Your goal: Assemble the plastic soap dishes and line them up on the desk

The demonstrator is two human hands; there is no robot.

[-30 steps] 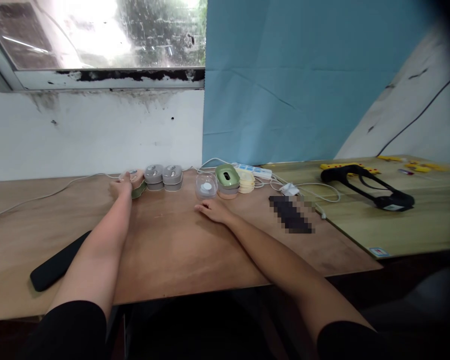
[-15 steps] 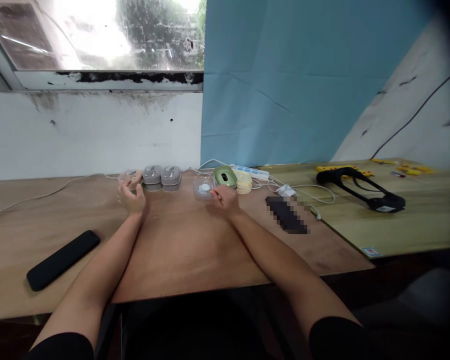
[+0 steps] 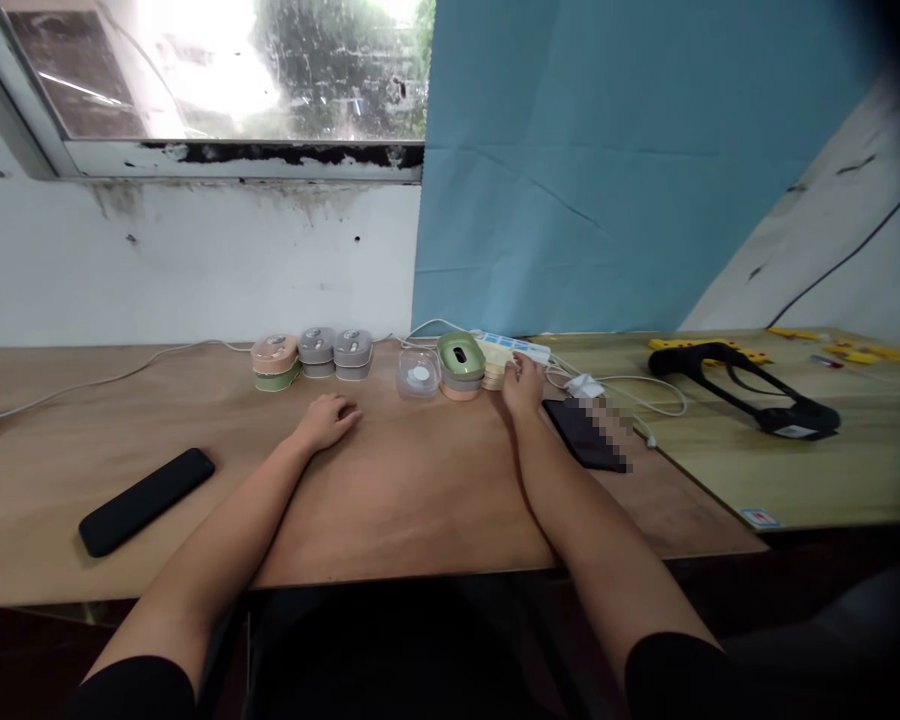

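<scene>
A row of small lidded containers lines the far side of the wooden table (image 3: 390, 500): a pink-and-green stack (image 3: 274, 361), two grey stacks (image 3: 334, 352), a clear one (image 3: 418, 374), a green-lidded stack (image 3: 460, 364) and a cream stack (image 3: 495, 362). My left hand (image 3: 325, 420) rests palm down on the table in front of the grey stacks, fingers loosely out, holding nothing. My right hand (image 3: 523, 381) reaches to the cream stack and touches it; its fingers curl round the stack's near side.
A black phone (image 3: 147, 500) lies at the left. A dark phone (image 3: 586, 434) lies right of my right hand, beside a white power strip (image 3: 511, 345) and cables. A black headset (image 3: 750, 390) and yellow pieces (image 3: 832, 350) sit on the lighter table at right.
My left hand came back from the pink-and-green stack and settled on the table. My right hand moved right from the clear container to the cream stack.
</scene>
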